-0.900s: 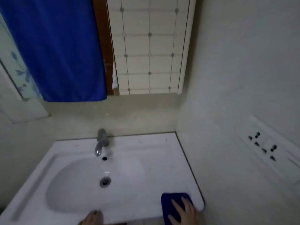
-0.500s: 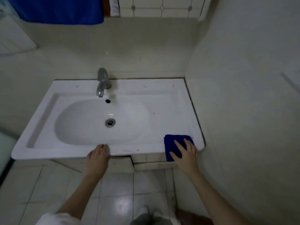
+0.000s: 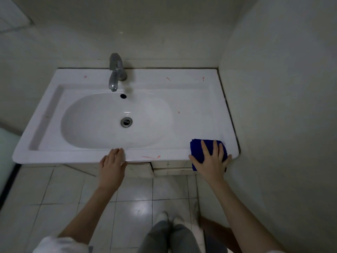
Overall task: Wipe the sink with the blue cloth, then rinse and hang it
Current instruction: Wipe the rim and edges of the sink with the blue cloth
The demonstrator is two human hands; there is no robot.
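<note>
Cloth, square-folded, on glossy oval-bowled sink

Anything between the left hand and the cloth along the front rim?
Head view: nothing but the sink's front rim, bare except for a red smear, between the left hand and the cloth.

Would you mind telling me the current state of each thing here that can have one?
sink, reddish marks on its rim.
faucet, no water seen running.
drain, unplugged.
blue cloth, folded, on the sink's front right corner.
right hand, flat on the blue cloth, fingers spread.
left hand, fingers resting on the sink's front edge, holding nothing.
</note>
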